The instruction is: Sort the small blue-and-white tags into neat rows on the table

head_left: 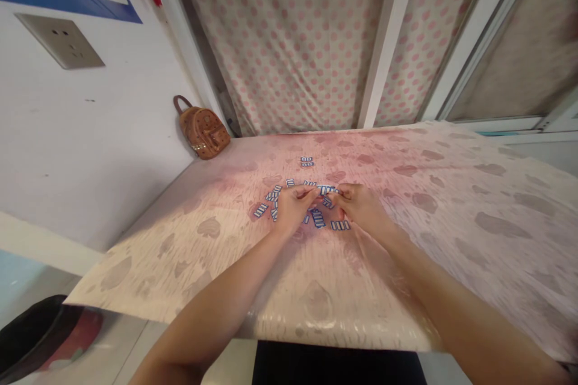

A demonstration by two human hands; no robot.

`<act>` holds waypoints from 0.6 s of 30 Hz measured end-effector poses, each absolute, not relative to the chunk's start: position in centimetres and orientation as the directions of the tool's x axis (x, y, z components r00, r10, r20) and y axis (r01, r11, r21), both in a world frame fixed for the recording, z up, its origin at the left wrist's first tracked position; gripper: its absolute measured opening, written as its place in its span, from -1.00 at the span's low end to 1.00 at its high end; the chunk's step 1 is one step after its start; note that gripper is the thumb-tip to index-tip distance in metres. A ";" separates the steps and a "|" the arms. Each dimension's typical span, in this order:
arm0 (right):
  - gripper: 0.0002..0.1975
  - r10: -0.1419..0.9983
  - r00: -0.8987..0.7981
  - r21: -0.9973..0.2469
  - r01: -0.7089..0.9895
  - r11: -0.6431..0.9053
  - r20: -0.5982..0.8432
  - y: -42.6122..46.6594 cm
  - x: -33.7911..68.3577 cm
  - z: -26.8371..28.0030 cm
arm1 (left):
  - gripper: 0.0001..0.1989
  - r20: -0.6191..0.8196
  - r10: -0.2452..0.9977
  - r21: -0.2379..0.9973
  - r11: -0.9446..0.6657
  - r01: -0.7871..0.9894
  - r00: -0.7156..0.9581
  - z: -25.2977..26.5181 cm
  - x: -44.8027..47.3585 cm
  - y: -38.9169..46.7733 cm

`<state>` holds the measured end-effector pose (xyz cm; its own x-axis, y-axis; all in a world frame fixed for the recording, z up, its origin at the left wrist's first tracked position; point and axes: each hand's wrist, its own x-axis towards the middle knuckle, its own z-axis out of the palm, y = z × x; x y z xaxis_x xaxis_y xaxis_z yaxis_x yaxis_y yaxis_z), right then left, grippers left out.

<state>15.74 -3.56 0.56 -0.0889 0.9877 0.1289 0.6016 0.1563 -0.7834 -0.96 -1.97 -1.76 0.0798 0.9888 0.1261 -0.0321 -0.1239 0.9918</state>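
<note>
Head view: a blue-and-white striped piece (327,190) is pinched in the fingertips of the left hand (292,210) and right hand (359,204), among similar pieces (319,219). These lie on a patterned tablecloth (280,289), a brown backpack (205,132) standing beside the wall (117,102).

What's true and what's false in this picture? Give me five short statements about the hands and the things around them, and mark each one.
1. The bare left hand and bare right hand have their fingertips at small, flat blue-and-white pieces. True.
2. The small brown backpack is on the floor. False: it sits at the far left corner of the pale, pinkish patterned tablecloth, near the white wall.
3. Two of the pieces lie beyond the hands, apart from the scattered ones. True.
4. The pale fabric curtain has blue stripes. False: it has pink dots.
5. The metallic rectangular wall socket has no plug in it. True.
</note>
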 end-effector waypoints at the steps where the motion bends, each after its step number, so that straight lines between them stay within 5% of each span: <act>1: -0.65 0.988 -0.088 -0.784 0.602 0.153 0.126 -3.5 15.7 0.5 | -0.81 0.125 0.989 0.992 -0.122 -0.035 0.082 -1.8 -0.9 -2.0; 18: -0.66 0.986 -0.095 -0.778 0.605 0.169 0.141 -3.1 16.1 -0.1 | -0.81 0.106 0.992 0.993 -0.101 -0.060 0.071 -1.9 -1.0 -1.7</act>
<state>16.11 -3.10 -0.10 -0.0945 0.9855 0.1408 0.6053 0.1692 -0.7778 -1.01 -1.73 -1.86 0.0707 0.9919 0.1057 -0.0605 -0.1015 0.9930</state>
